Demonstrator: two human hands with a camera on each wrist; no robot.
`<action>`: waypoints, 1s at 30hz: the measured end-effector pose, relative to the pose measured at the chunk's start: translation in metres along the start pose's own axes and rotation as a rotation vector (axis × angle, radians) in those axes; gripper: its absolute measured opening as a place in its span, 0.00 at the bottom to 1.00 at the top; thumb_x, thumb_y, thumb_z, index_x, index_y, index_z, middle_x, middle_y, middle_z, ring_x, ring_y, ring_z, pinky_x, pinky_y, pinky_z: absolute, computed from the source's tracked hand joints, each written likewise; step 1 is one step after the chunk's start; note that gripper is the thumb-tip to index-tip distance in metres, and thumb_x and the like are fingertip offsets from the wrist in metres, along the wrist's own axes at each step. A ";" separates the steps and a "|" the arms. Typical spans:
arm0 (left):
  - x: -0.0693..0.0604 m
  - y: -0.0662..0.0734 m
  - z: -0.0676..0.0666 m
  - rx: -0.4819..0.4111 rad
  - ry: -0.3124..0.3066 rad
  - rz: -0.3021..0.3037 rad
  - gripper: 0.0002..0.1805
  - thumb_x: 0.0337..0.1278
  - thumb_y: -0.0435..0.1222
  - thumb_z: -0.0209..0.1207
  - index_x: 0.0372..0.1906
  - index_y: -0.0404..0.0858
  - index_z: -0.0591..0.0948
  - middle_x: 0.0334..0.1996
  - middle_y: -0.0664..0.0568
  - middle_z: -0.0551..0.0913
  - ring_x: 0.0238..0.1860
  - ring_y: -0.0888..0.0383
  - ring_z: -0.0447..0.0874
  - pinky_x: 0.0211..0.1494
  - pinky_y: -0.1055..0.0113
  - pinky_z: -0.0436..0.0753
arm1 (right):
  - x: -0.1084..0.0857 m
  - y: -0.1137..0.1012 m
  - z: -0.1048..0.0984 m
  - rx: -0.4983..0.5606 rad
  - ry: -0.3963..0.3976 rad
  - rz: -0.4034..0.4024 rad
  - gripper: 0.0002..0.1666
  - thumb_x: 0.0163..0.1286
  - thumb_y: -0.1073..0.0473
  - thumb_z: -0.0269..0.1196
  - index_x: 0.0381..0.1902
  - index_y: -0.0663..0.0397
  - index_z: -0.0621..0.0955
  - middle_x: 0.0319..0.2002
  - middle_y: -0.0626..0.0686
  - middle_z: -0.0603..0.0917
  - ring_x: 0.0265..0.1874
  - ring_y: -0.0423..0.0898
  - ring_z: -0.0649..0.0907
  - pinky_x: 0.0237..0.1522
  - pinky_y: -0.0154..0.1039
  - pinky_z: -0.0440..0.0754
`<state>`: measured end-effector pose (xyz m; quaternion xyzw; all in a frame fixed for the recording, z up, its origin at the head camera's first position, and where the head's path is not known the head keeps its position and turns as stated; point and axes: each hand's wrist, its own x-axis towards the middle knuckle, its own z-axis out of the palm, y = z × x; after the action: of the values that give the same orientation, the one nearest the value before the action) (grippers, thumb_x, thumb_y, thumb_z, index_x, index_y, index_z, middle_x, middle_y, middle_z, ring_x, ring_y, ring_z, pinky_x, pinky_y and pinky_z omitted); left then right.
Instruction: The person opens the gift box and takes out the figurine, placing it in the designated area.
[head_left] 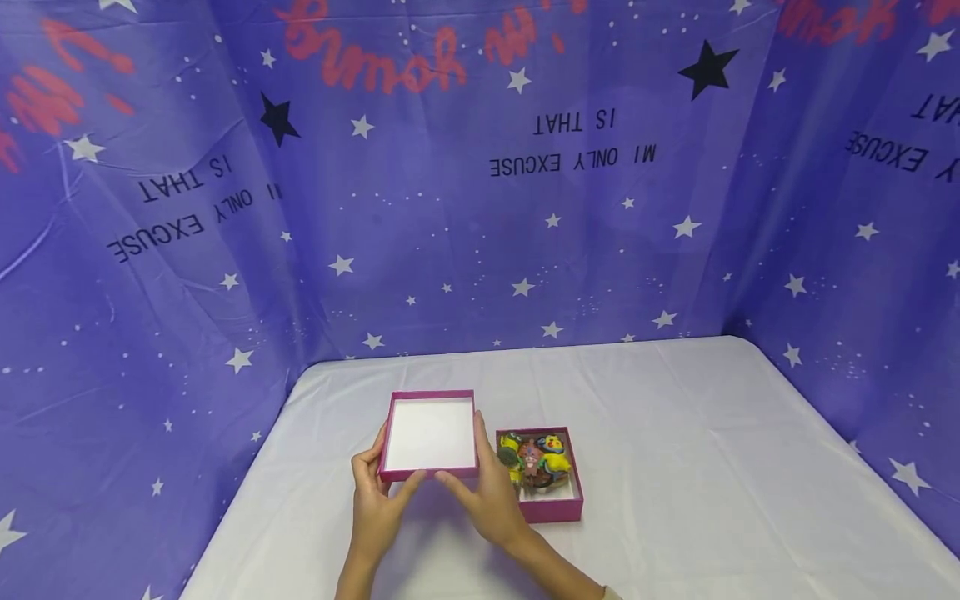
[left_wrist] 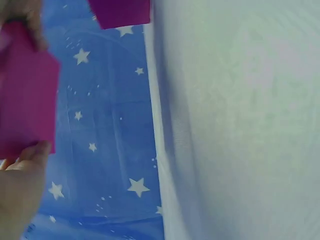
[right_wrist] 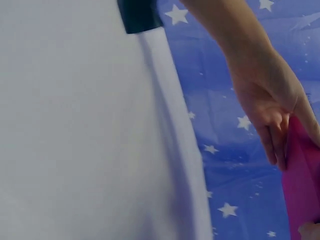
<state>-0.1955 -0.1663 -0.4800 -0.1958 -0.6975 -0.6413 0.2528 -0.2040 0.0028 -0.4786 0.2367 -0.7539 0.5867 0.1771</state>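
Note:
A square magenta box lid [head_left: 431, 433], white inside, is tilted with its hollow side toward the head view. My left hand [head_left: 372, 508] grips its left edge, thumb at the near rim. On the opposite edge my right hand [head_left: 495, 504] holds it, fingers along the side and thumb at the near corner. Just right of that hand stands a magenta box [head_left: 552, 510] on the table, holding several small painted figures. A pinkish-brown figure [head_left: 532, 458] lies in the middle, beside a yellow and blue one [head_left: 555, 462]. The left wrist view shows the lid's plain magenta outside [left_wrist: 30, 100].
A white cloth [head_left: 675, 467] covers the table. Purple-blue curtains [head_left: 450, 225] with stars and lettering hang behind and at both sides. At the top of the right wrist view is a dark green shape [right_wrist: 140, 15] whose kind I cannot tell.

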 end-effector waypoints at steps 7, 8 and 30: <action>-0.009 -0.024 -0.023 0.058 -0.034 -0.136 0.33 0.44 0.23 0.65 0.51 0.22 0.57 0.67 0.36 0.56 0.62 0.40 0.60 0.57 0.74 0.70 | -0.016 0.017 0.024 -0.028 -0.022 0.052 0.54 0.64 0.49 0.60 0.70 0.68 0.41 0.69 0.65 0.47 0.67 0.59 0.53 0.63 0.50 0.56; -0.010 -0.027 -0.026 0.075 -0.038 -0.166 0.33 0.43 0.24 0.66 0.51 0.23 0.57 0.66 0.36 0.57 0.62 0.40 0.61 0.57 0.74 0.71 | -0.018 0.019 0.027 -0.028 -0.030 0.068 0.54 0.64 0.49 0.60 0.69 0.70 0.41 0.69 0.65 0.47 0.67 0.59 0.52 0.64 0.49 0.56; -0.026 -0.053 -0.043 0.381 -0.235 -0.331 0.34 0.38 0.39 0.71 0.46 0.29 0.62 0.58 0.28 0.66 0.56 0.36 0.69 0.55 0.55 0.72 | -0.039 0.050 0.040 -0.101 -0.099 0.268 0.58 0.58 0.49 0.65 0.69 0.72 0.43 0.69 0.69 0.46 0.67 0.60 0.53 0.64 0.51 0.54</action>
<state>-0.2022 -0.2127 -0.5357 -0.1010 -0.8526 -0.5040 0.0940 -0.1998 -0.0196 -0.5500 0.1536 -0.8152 0.5539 0.0715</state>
